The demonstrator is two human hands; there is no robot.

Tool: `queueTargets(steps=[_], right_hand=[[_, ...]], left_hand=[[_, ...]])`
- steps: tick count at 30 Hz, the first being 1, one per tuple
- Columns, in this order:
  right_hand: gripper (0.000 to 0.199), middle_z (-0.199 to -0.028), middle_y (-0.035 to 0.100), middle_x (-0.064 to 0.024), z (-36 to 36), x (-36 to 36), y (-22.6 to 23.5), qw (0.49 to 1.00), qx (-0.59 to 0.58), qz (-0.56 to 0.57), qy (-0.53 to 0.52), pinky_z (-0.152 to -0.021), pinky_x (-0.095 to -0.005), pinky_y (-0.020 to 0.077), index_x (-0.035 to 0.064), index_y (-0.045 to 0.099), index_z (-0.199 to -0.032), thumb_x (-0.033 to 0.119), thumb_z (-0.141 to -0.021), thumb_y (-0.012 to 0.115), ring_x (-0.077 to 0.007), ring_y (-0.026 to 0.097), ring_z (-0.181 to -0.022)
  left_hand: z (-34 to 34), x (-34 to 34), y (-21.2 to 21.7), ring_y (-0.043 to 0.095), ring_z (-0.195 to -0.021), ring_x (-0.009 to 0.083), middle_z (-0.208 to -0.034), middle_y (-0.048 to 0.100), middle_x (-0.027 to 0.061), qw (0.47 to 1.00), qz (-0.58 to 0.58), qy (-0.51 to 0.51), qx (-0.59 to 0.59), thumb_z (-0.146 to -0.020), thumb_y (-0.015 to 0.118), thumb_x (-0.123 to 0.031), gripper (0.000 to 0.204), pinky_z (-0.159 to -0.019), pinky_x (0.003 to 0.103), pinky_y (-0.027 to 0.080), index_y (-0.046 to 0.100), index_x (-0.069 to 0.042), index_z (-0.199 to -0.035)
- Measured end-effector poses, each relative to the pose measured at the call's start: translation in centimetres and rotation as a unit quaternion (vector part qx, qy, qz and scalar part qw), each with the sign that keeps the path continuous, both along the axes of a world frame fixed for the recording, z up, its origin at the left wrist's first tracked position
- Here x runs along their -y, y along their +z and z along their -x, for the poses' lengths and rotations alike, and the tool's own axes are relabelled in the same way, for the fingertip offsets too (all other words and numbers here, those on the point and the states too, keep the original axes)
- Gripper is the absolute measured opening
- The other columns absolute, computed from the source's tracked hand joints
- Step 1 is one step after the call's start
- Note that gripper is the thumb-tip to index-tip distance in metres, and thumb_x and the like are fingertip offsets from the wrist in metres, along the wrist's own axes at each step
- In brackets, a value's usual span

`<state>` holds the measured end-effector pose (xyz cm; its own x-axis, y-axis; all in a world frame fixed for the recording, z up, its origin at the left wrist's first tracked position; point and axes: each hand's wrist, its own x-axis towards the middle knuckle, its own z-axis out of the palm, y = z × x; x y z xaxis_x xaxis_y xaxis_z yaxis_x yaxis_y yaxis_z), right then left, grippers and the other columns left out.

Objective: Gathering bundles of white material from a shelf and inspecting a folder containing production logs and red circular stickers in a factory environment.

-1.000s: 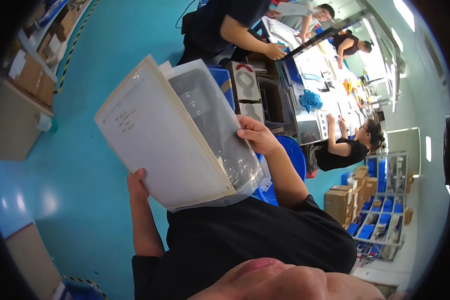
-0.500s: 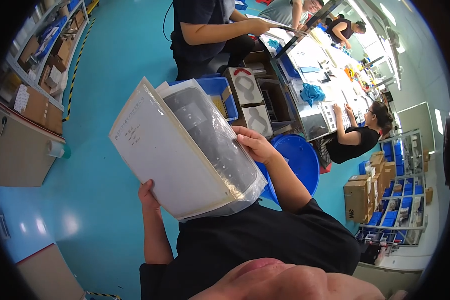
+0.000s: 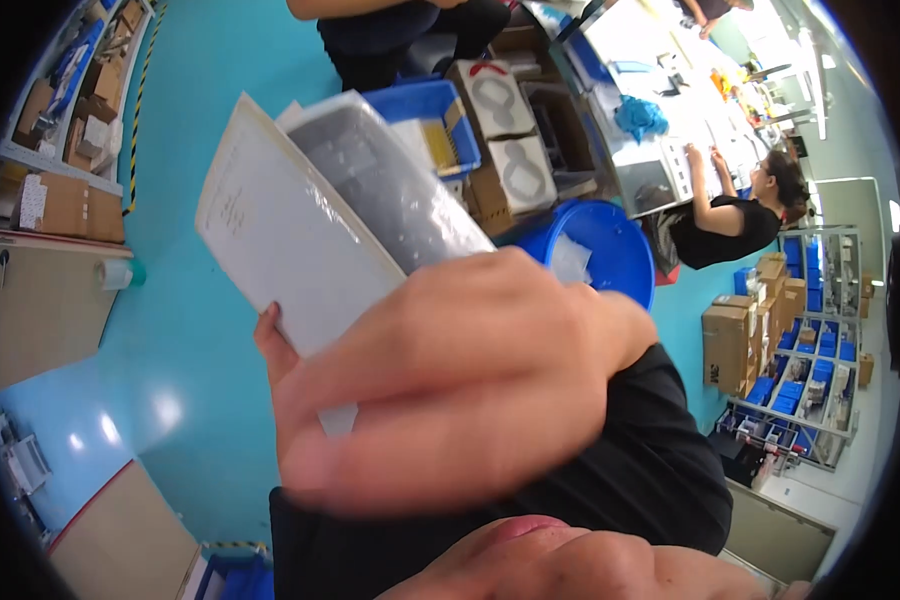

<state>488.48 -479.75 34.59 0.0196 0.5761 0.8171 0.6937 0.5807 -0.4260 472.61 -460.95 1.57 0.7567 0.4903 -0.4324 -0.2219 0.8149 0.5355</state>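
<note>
My left hand grips the left edge of a white document folder, held tilted in front of me. Faint print shows on the folder's pale cover. Against its right side lies a dark grey panel with rounded corners in a clear, shiny plastic bag. Very near the camera, my right hand is large and smeared by motion, with its fingers bent towards the left. It hides the lower part of the folder and bag. Whether anything is in its fingers cannot be made out.
Ahead stand a blue crate, boxes with grey foam-like inserts and a blue bin. A person sits at the white workbench; another person is nearer. Shelves line the left, cartons the right.
My right hand has let go of the bag's right side and come up close to the camera. The folder and bag have shifted slightly left and up in view, still in my left hand.
</note>
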Motion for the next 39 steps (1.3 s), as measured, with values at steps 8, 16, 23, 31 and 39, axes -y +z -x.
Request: queueTargets(steps=[8,16,23,31,39], right_hand=[[0.031,-0.083,0.059,-0.0054,0.5,-0.9,0.7,0.998,0.011,-0.039,-0.049,-0.048,-0.0224,0.0427,0.007,0.06,-0.107,0.009,-0.077,0.058,-0.0131,0.054,-0.058],[0.042,-0.094,0.068,-0.007,-0.3,1.4,-0.2,0.999,-0.047,-0.019,-0.015,-0.058,-0.0255,0.0544,0.0118,0.045,-0.132,0.015,-0.091,0.053,-0.0152,0.063,-0.064],[0.05,-0.088,0.068,-0.0089,-3.2,4.0,-2.5,0.997,0.056,-0.058,-0.012,-0.056,-0.0297,0.0548,0.0119,0.042,-0.135,0.005,-0.087,0.052,-0.0186,0.064,-0.064],[0.057,-0.088,0.062,-0.0191,-7.1,12.4,-9.3,0.946,-0.277,0.074,-0.151,-0.062,-0.0278,0.0498,-0.0014,0.034,-0.133,-0.011,-0.078,0.047,-0.0191,0.061,-0.07],[0.049,-0.092,0.063,-0.0125,-13.0,15.8,-14.5,0.846,-0.481,0.17,-0.155,-0.07,-0.0245,0.0486,0.0013,0.045,-0.125,-0.012,-0.079,0.045,-0.0146,0.061,-0.077]], left_hand=[[0.5,0.9,-0.4,0.053,-0.106,0.0319,-0.115,0.055,0.0178,0.997,-0.052,0.034,-0.056,-0.074,0.061,-0.024,0.063,-0.093,0.043,0.043,0.042,0.004,-0.127],[0.8,0.3,1.8,0.053,-0.108,0.0336,-0.12,0.052,0.0192,1.0,-0.023,-0.009,0.018,-0.075,0.061,-0.02,0.066,-0.093,0.043,0.044,0.036,0.004,-0.131],[-1.0,-0.3,2.6,0.053,-0.107,0.034,-0.12,0.052,0.0198,0.999,-0.042,-0.015,-0.018,-0.074,0.061,-0.02,0.066,-0.093,0.044,0.044,0.036,0.004,-0.13],[-4.1,0.1,4.1,0.05,-0.112,0.0343,-0.124,0.049,0.0205,0.998,-0.043,-0.054,0.005,-0.076,0.057,-0.018,0.064,-0.096,0.044,0.041,0.034,0.005,-0.132],[-6.8,1.7,3.8,0.048,-0.115,0.0364,-0.127,0.047,0.0211,0.999,-0.013,-0.04,-0.004,-0.076,0.053,-0.019,0.065,-0.099,0.045,0.039,0.034,0.004,-0.133]])
